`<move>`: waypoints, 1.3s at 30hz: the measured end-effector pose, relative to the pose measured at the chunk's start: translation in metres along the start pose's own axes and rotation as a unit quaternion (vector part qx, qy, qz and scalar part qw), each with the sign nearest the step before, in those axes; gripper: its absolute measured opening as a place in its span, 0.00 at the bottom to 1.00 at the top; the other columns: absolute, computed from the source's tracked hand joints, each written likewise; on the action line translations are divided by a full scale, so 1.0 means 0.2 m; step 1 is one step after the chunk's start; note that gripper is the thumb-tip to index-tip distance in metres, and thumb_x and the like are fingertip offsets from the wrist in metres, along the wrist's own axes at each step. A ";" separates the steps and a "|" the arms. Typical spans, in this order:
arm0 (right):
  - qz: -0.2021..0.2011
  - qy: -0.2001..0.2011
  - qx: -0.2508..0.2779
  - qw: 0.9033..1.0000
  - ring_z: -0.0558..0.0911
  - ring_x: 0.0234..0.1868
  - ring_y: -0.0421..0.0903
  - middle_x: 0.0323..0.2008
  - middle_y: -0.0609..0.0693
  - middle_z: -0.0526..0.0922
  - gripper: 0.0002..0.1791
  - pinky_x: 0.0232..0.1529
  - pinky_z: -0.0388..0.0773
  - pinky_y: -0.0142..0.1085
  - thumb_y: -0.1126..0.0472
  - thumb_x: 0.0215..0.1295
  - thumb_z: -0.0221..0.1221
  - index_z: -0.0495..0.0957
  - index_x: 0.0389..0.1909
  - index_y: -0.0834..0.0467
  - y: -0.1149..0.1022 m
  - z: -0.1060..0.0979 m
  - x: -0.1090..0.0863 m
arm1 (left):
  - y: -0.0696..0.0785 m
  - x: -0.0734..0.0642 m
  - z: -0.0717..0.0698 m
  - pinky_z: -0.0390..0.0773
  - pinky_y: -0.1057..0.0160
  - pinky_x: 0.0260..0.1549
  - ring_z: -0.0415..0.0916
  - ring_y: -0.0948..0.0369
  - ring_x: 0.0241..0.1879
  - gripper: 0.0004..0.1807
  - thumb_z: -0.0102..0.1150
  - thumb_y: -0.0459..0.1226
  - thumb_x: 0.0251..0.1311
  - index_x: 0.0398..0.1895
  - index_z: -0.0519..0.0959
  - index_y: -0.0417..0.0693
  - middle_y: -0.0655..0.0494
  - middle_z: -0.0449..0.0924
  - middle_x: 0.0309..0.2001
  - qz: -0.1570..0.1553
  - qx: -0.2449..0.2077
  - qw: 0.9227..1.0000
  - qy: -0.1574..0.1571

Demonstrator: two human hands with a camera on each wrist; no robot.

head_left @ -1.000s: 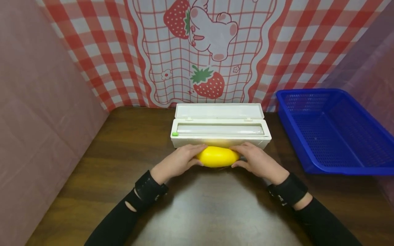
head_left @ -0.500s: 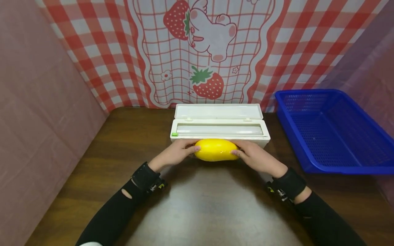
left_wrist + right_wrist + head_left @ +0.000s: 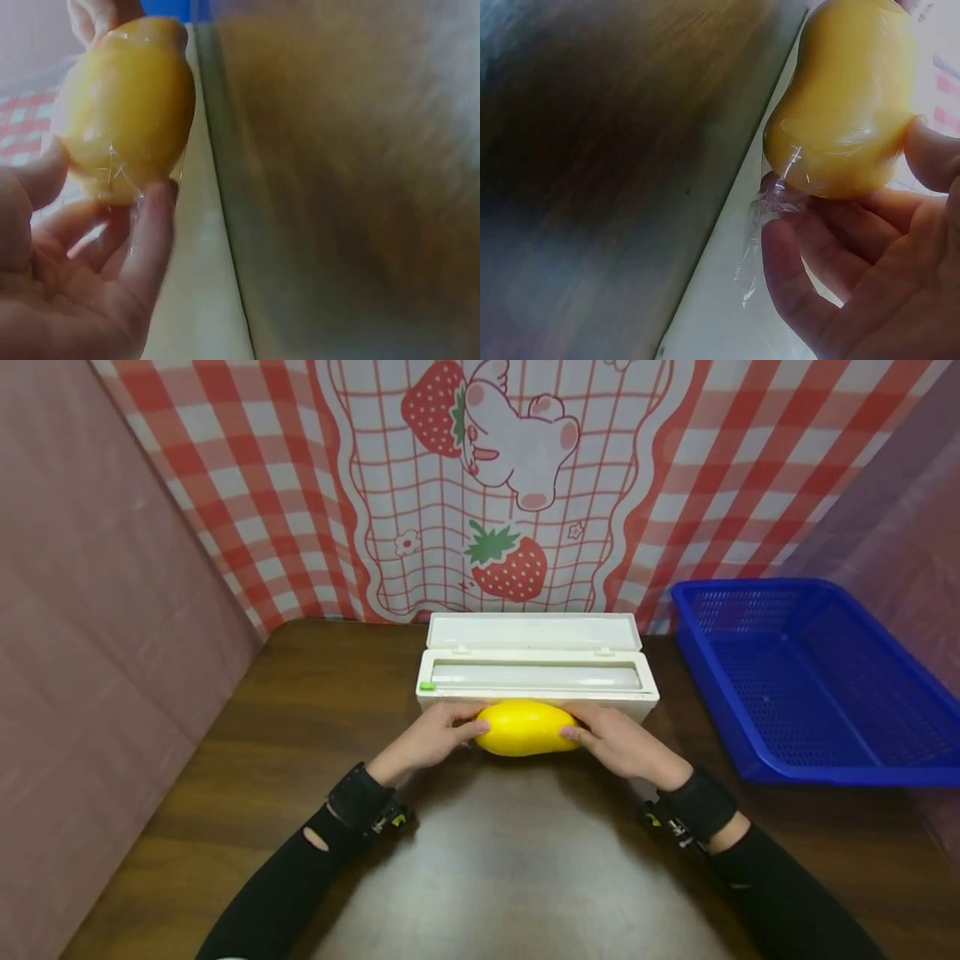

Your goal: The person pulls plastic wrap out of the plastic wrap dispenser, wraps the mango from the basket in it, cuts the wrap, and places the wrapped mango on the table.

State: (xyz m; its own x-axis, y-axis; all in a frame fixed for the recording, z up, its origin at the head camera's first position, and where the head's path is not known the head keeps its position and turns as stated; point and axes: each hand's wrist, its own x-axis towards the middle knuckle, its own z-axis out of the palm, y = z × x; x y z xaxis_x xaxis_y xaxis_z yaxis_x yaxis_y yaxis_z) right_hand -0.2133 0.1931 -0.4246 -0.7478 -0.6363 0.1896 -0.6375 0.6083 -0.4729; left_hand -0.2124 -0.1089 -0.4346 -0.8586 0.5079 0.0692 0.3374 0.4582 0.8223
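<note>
A smooth yellow mango point(image 3: 525, 728) is held level between my two hands, just in front of the white cling film dispenser point(image 3: 536, 702). Clear cling film is wrapped over the mango, and it wrinkles around the end seen in the left wrist view. My left hand point(image 3: 433, 735) grips the left end, thumb on the near face and fingers behind or below. At the other end my right hand point(image 3: 630, 747) holds on in the same way. A loose tail of cling film point(image 3: 751, 251) hangs by the right fingers in the right wrist view.
The dispenser's lid point(image 3: 532, 631) stands raised at the back, showing the film roll point(image 3: 536, 677) and a green slider point(image 3: 427, 686). A blue plastic basket point(image 3: 765, 752) sits at the right. A checked strawberry cloth point(image 3: 510, 568) hangs behind the wooden table point(image 3: 300, 693).
Compared with one second ago, both hands and the mango are slightly farther from me, nearer the dispenser. The thumbs have come up onto the mango's near face. Little differs over the last half second.
</note>
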 end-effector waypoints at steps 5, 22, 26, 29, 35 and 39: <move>0.002 0.008 0.003 1.000 0.72 0.42 0.42 0.45 0.44 0.76 0.22 0.46 0.68 0.40 0.46 0.70 0.43 0.69 0.59 0.51 0.00 0.01 -0.01 | 0.03 -0.01 0.01 0.76 0.65 0.29 0.76 0.62 0.28 0.26 0.49 0.55 0.61 0.60 0.72 0.57 0.58 0.75 0.52 -0.019 0.004 1.000 0.022; 0.047 0.016 0.021 0.999 0.74 0.42 0.44 0.42 0.49 0.78 0.22 0.45 0.69 0.42 0.47 0.72 0.41 0.73 0.54 0.57 -0.02 0.03 0.01 | 0.00 0.00 0.01 0.73 0.62 0.26 0.71 0.60 0.25 0.22 0.48 0.53 0.63 0.51 0.79 0.51 0.57 0.78 0.34 -0.050 -0.012 0.998 0.031; 0.056 0.012 0.021 0.998 0.74 0.41 0.45 0.40 0.49 0.78 0.22 0.44 0.69 0.42 0.48 0.73 0.39 0.73 0.52 0.58 -0.02 0.03 0.01 | -0.01 0.01 0.01 0.72 0.63 0.27 0.70 0.59 0.26 0.20 0.46 0.52 0.65 0.45 0.81 0.50 0.54 0.75 0.28 -0.058 -0.022 0.998 0.030; 0.065 0.005 0.022 0.998 0.73 0.38 0.45 0.34 0.47 0.76 0.22 0.41 0.68 0.42 0.48 0.73 0.38 0.75 0.47 0.58 -0.02 0.03 0.02 | 0.00 0.01 0.01 0.73 0.62 0.27 0.70 0.57 0.26 0.20 0.45 0.52 0.65 0.37 0.82 0.51 0.53 0.68 0.23 -0.067 -0.025 0.997 0.027; 0.082 -0.006 0.033 0.996 0.71 0.36 0.45 0.30 0.47 0.74 0.23 0.39 0.67 0.41 0.46 0.73 0.37 0.75 0.43 0.56 -0.02 0.03 0.03 | 0.00 0.02 0.01 0.73 0.60 0.25 0.69 0.54 0.25 0.26 0.43 0.53 0.66 0.25 0.76 0.41 0.50 0.64 0.22 -0.080 -0.036 0.996 0.013; 0.095 -0.013 0.041 0.995 0.71 0.35 0.45 0.28 0.47 0.72 0.24 0.39 0.67 0.41 0.46 0.73 0.35 0.75 0.42 0.57 -0.02 0.03 0.03 | 0.00 0.02 0.01 0.74 0.59 0.26 0.70 0.53 0.28 0.26 0.42 0.54 0.66 0.26 0.78 0.42 0.49 0.69 0.25 -0.097 -0.040 0.994 0.007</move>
State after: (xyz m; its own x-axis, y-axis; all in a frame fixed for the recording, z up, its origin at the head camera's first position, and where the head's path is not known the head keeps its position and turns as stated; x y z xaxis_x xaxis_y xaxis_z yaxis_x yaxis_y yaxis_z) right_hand -0.2154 0.1842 -0.4266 -0.8479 -0.5257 0.0690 -0.4670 0.6788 -0.5668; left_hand -0.2159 -0.1049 -0.4365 -0.9098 0.4056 -0.0876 0.1337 0.4864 0.8634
